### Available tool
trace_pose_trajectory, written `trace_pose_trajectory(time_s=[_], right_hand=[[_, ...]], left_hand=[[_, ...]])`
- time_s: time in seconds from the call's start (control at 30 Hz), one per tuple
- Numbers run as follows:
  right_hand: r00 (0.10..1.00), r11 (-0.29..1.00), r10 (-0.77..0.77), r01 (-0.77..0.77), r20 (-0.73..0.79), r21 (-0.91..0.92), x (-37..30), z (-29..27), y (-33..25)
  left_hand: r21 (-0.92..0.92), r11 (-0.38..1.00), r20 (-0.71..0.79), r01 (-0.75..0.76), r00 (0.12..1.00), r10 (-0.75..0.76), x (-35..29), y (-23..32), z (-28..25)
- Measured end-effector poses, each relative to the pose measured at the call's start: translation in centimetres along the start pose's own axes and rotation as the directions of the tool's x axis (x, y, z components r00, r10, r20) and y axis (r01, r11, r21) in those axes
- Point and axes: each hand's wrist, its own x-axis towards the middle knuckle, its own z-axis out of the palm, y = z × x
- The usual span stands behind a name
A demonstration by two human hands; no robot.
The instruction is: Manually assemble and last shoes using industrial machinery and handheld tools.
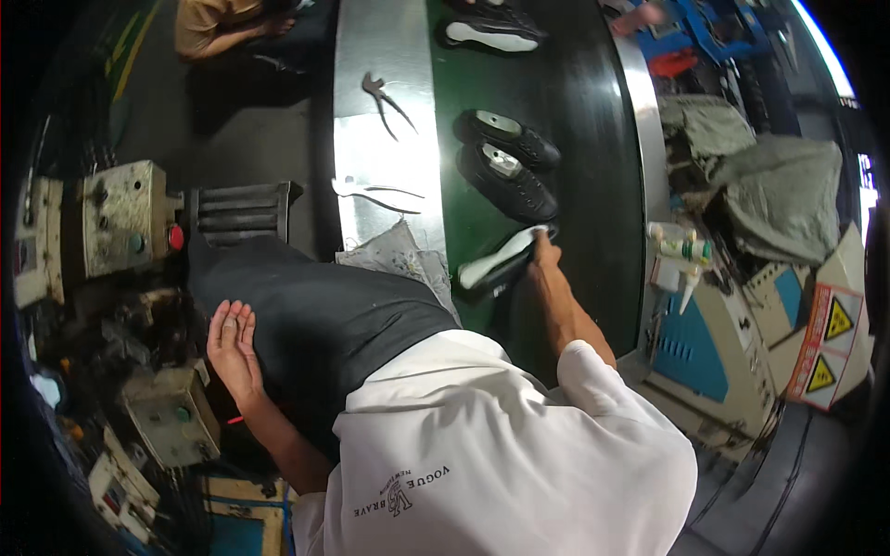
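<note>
Clearly, right hand point(546, 250) holds shoe point(502, 260) near belt's left edge point(447, 185) (room rightward).

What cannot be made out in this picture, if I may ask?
In the head view:
Right hand: exact finger placement, too small and blurred against the held shoe.
Topmost shoe: partly cut off by the upper edge.
Other person: head cut off by the upper edge.
Gray cover: it hides whatever lies beneath.
Gray cloth: partly hidden by the trousers.
</note>
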Motion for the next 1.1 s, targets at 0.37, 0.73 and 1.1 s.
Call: trace_pose_trajectory(time_s=[0.37, 0.73, 1.1], right_hand=[[0.755, 0.786, -0.384, -0.035, 0.532, 0.618, -17.0, 15.4, -23.1], [-0.156, 0.794, 0.066, 0.606, 0.986, 0.042, -38.2, 12.2, -8.6], [-0.585, 0.653, 0.193, 0.676, 0.788, 0.342, -51.9, 21.8, -5.5]], left_hand=[[-0.116, 0.986, 0.453, 0.123, 0.89, -0.058, -0.5, 0.6, 17.7], [-0.052, 0.901, -0.143, -0.431, 0.896, 0.42, -2.9, 6.3, 8.5], [0.068, 0.892, -0.126, -0.447, 0.883, 0.453, -10.2, 4.7, 1.4]])
